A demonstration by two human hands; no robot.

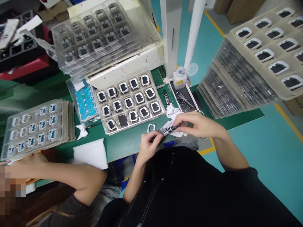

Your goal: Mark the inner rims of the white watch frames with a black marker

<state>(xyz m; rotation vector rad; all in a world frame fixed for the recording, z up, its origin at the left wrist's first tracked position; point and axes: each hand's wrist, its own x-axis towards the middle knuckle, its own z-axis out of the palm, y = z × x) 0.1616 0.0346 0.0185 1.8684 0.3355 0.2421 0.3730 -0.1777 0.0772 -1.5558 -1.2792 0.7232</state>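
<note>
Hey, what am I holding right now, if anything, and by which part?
A black marker, near both ends: left hand at one, right hand at the other. Which end is capped, I can't tell.

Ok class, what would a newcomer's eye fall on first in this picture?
Probably the tall stack of trays at the picture's right, topped with rows of white-rimmed pieces. Next, near the centre, the left hand and right hand hold a black marker between them. Beyond them, left of centre, lies a tray of similar pieces, with one front-row pocket showing no white rim.
</note>
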